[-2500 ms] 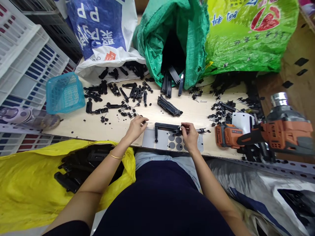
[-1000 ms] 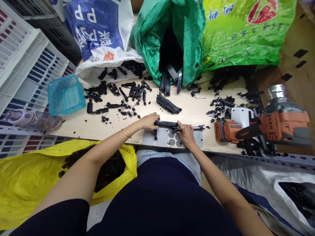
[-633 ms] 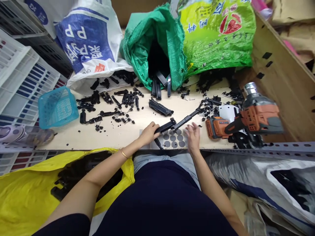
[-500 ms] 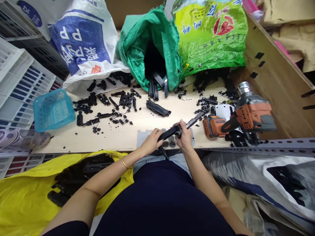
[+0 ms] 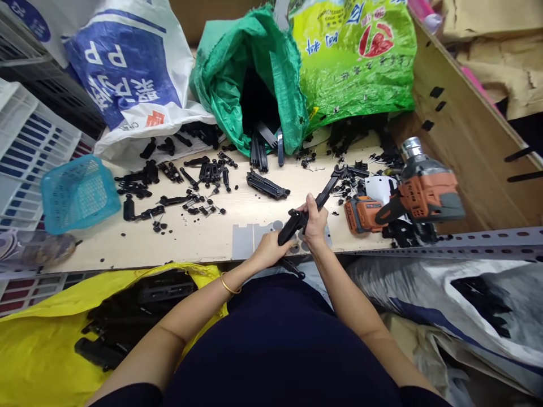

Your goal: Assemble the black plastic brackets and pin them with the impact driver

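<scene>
A long black jointed plastic bracket [image 5: 291,226] is held between both hands near the table's front edge. My left hand [image 5: 274,249] is closed round its lower end, where another black arm sticks out below the fingers. Closed round the middle, my right hand [image 5: 315,221] has the bracket's far arm reaching up and right past it. Some of the joint is hidden by the fingers. Beyond the hands a folded black bracket [image 5: 268,185] lies on the table. Flat grey pieces [image 5: 242,242] lie beneath the hands.
An orange cordless power tool [image 5: 424,195] rests at right. Black fittings [image 5: 212,172] and small screws lie scattered on the table. A green sack [image 5: 212,62] with long black parts stands behind. A blue basket [image 5: 78,195] sits left; a yellow sack [image 5: 38,339] of black parts hangs below.
The bracket has swung steeper, its far end now pointing further up and away. Both hands remain closed on it. The whole view has shifted slightly.
</scene>
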### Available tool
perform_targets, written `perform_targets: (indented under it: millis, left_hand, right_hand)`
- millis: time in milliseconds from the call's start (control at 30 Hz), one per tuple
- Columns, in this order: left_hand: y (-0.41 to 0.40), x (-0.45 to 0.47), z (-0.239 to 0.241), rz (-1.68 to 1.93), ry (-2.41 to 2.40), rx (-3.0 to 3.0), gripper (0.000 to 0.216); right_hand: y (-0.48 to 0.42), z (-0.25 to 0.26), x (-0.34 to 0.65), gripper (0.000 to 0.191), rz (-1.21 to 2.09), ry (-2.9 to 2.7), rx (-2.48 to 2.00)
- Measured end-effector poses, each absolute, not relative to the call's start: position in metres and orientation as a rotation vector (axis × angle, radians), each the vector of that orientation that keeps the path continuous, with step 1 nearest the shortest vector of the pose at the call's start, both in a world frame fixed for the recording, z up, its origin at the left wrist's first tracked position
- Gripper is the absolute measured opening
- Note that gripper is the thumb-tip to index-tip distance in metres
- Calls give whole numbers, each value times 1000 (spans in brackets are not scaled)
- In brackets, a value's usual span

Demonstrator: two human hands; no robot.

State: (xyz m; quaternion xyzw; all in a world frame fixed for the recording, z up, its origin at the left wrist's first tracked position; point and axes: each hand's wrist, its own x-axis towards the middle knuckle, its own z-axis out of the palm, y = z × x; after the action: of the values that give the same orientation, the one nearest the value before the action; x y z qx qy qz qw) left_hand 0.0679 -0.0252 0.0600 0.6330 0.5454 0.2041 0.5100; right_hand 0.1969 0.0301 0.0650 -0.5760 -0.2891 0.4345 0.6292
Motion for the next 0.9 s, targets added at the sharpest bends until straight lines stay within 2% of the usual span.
perform_targets:
  millis: [167,300,400,500,633,733,900]
  left_hand:
    - [-24,71,57,405,1288,1517,30]
    - [-26,77,55,435,1326,1482,28]
    - [-26,77,56,450,1285,1482,29]
    - [-19,72,61,393,1072,1399,45]
    - [-4,70,67,416,840,915,77]
    - [2,78,69,496,850,717,80]
    - [1,84,70,559,909,763,75]
  right_hand:
    - [30,61,202,48,1232,-712,-1386]
    - [29,61,202,47,961,-651,-1387]
    - [29,62,206,49,1047,-727,-1381]
    - [27,64,214,49,1126,-766,-1387]
    - [18,71,211,48,1223,-789,-1389]
    - [12,76,200,46,1114,-712,-1385]
    - [7,76,191,45,844,-686,-1322]
